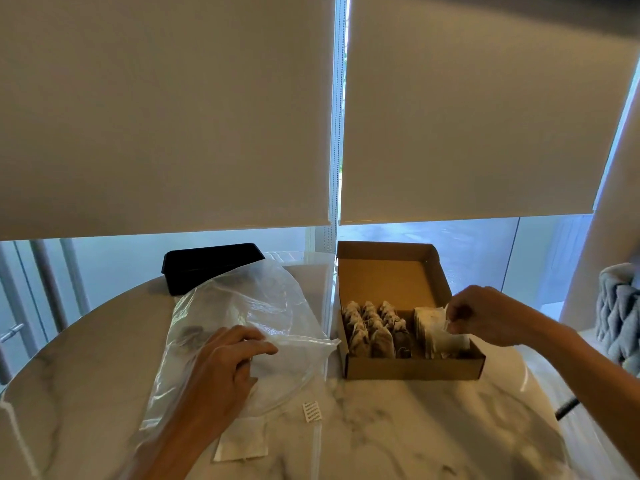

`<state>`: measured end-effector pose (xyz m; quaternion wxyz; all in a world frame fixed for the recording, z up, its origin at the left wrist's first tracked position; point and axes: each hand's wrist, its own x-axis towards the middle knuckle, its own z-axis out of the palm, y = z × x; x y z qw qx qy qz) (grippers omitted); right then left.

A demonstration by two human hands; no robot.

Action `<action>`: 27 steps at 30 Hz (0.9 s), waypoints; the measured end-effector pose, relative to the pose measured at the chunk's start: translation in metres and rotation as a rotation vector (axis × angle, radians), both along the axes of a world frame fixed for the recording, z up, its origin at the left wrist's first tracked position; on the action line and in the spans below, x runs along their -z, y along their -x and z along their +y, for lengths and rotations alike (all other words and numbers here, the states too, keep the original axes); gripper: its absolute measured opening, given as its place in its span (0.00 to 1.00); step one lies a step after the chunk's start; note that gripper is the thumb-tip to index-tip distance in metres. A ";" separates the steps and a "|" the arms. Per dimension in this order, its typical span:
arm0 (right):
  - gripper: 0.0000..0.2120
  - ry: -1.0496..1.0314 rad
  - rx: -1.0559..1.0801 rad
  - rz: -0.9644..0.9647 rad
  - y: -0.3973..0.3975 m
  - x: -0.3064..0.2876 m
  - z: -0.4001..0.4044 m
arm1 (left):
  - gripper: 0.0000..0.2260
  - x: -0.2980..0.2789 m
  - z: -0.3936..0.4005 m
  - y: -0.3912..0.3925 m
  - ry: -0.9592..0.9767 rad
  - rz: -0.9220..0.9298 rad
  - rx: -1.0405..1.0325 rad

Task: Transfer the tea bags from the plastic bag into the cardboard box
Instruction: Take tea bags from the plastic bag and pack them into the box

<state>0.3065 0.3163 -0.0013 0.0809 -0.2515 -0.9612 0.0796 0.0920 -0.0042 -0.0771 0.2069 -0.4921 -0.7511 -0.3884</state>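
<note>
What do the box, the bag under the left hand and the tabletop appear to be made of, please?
The box looks like plain brown cardboard, matte, with folded flaps. The bag seems to be thin clear plastic film, glossy and wrinkled, see-through. The tabletop looks like polished white marble or an imitation, grey-veined and reflective.

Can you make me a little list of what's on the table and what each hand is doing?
table: marble table
box: open cardboard box, rows of tea bags inside
bag: clear plastic bag, left of the box
left hand: left hand rests on the bag
right hand: right hand pinches a white tea bag over the box
behind bag: black tray
near edge: small white packet
</note>
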 end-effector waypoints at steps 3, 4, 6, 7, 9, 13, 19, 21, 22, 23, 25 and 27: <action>0.08 -0.047 0.024 -0.047 0.004 0.011 0.006 | 0.17 0.002 0.001 0.002 -0.003 -0.015 0.006; 0.07 -0.061 0.034 -0.054 0.004 0.014 0.008 | 0.17 0.003 0.001 0.004 -0.001 -0.016 0.007; 0.06 -0.089 0.046 -0.056 0.004 0.020 0.013 | 0.16 0.003 0.001 0.005 -0.003 -0.009 0.014; 0.05 -0.106 0.046 -0.054 0.004 0.022 0.015 | 0.15 0.004 0.002 0.005 -0.012 -0.004 0.023; 0.04 -0.111 0.045 -0.051 0.004 0.024 0.018 | 0.15 0.004 0.003 0.004 -0.028 0.008 0.035; 0.06 -0.075 0.048 -0.052 0.003 0.022 0.019 | 0.17 0.005 0.004 0.006 -0.032 0.010 0.027; 0.09 -0.072 0.005 -0.009 0.000 0.014 0.018 | 0.17 0.005 0.003 0.006 -0.031 -0.005 0.025; 0.09 -0.058 -0.006 0.047 0.000 0.012 0.015 | 0.17 0.002 0.001 0.004 -0.034 0.000 0.019; 0.09 -0.049 -0.012 0.084 0.000 0.012 0.013 | 0.16 0.000 0.000 0.003 -0.034 0.009 0.014; 0.09 -0.037 -0.021 0.118 0.001 0.012 0.010 | 0.15 -0.002 -0.001 0.003 -0.035 0.015 0.010; 0.09 -0.008 -0.060 0.137 0.006 0.015 0.006 | 0.15 -0.006 -0.003 0.002 -0.041 0.015 0.005; 0.09 -0.044 -0.136 0.045 0.011 0.020 0.002 | 0.15 -0.007 -0.004 0.001 -0.044 0.010 0.006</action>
